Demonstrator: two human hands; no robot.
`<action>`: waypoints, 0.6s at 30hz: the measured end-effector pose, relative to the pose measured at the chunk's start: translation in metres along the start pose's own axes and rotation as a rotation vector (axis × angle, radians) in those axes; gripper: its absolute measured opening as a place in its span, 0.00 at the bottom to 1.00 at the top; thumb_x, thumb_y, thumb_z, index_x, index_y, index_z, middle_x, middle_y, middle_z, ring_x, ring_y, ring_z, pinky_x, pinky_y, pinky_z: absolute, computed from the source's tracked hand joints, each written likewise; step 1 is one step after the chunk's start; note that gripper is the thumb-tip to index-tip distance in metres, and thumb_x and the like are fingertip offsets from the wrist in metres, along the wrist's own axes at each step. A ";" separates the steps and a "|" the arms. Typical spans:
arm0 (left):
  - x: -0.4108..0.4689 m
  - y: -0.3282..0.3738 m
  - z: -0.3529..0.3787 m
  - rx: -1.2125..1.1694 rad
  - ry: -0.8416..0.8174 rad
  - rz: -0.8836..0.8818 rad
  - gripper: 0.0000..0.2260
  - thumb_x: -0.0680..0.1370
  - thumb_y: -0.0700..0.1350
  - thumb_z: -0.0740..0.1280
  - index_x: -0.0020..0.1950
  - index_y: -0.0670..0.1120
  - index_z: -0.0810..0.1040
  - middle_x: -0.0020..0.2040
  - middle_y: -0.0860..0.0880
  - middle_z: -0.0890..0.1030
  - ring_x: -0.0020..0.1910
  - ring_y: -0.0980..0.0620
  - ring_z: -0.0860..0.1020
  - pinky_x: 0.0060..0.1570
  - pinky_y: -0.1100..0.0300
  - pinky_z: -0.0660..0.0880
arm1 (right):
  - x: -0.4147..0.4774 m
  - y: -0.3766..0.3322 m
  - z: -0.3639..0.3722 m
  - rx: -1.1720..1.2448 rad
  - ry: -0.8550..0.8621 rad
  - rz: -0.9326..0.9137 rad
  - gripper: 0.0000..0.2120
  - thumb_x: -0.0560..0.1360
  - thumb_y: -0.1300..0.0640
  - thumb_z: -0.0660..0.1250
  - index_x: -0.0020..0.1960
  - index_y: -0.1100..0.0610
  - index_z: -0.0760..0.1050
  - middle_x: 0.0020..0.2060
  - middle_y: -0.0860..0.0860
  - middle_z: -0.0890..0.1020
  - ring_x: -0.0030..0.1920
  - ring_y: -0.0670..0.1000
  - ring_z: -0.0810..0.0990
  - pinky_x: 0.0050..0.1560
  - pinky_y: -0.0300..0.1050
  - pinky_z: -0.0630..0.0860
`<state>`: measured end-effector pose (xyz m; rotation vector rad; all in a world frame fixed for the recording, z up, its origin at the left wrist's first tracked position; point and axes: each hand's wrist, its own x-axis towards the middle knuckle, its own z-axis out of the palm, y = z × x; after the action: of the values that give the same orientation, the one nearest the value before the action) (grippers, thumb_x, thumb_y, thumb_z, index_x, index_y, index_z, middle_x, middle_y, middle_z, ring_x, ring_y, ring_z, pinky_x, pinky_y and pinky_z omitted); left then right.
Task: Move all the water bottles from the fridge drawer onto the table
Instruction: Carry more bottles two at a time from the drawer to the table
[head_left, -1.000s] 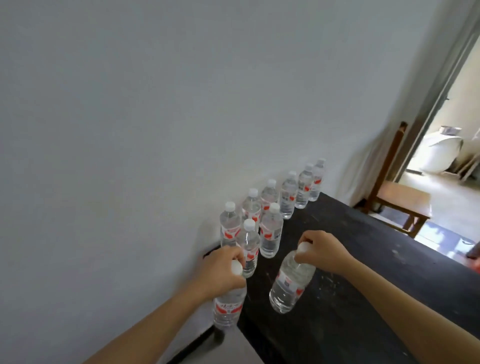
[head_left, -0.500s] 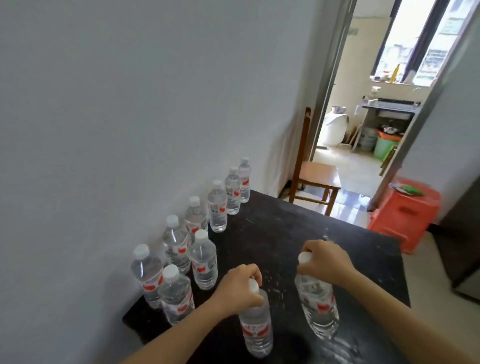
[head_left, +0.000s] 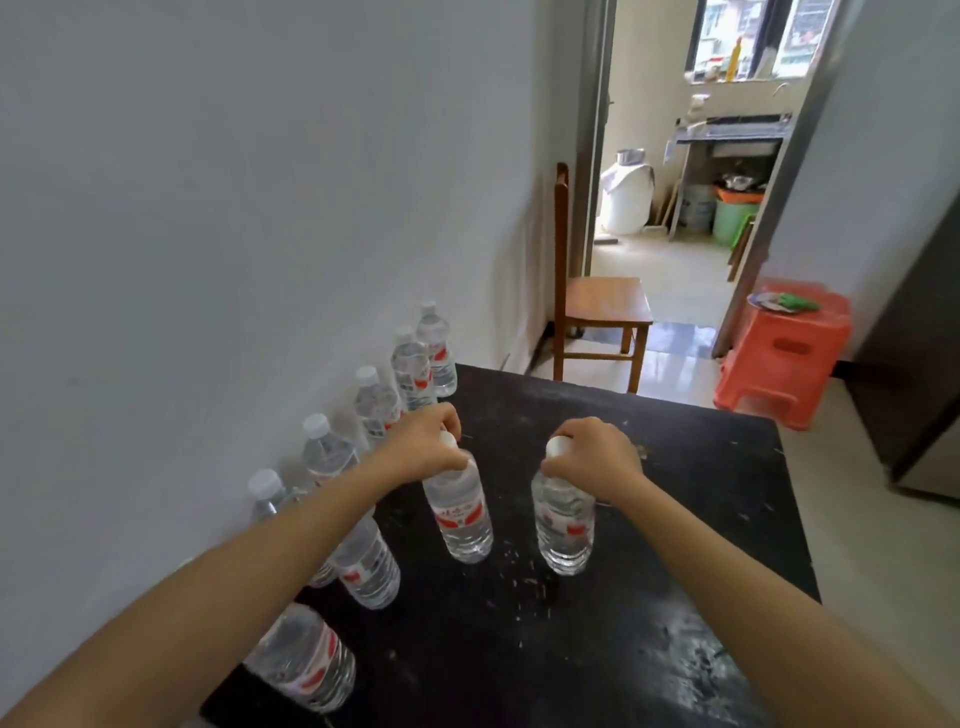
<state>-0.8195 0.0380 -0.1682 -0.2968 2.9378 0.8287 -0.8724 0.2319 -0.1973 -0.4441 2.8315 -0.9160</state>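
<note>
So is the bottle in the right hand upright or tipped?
Upright: the bottle points cap up, base down toward the table, gripped at the neck by the right hand.

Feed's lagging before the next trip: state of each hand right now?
Left hand: grips the left water bottle by its neck.
Right hand: grips the right water bottle by its neck.
</note>
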 end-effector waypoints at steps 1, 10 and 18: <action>0.005 -0.004 -0.005 0.018 0.015 -0.013 0.11 0.69 0.44 0.72 0.46 0.48 0.72 0.45 0.48 0.76 0.44 0.51 0.75 0.40 0.62 0.73 | 0.005 -0.006 0.004 -0.006 -0.010 -0.004 0.18 0.69 0.50 0.71 0.57 0.54 0.77 0.51 0.52 0.81 0.48 0.51 0.80 0.49 0.44 0.78; 0.021 -0.054 -0.032 0.074 0.048 -0.101 0.09 0.68 0.45 0.72 0.45 0.46 0.78 0.43 0.48 0.80 0.37 0.53 0.79 0.33 0.63 0.75 | 0.045 -0.044 0.038 0.024 -0.082 0.038 0.16 0.68 0.51 0.71 0.52 0.58 0.79 0.44 0.53 0.82 0.43 0.51 0.81 0.46 0.46 0.80; 0.026 -0.106 -0.046 0.033 -0.049 -0.100 0.04 0.69 0.44 0.71 0.43 0.49 0.78 0.41 0.52 0.77 0.36 0.56 0.77 0.30 0.69 0.70 | 0.099 -0.087 0.072 -0.050 -0.172 -0.029 0.15 0.68 0.51 0.70 0.51 0.56 0.78 0.44 0.52 0.82 0.44 0.51 0.80 0.45 0.47 0.79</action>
<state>-0.8239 -0.0786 -0.1867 -0.4112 2.8613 0.7622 -0.9300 0.0935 -0.2076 -0.5436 2.7029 -0.7728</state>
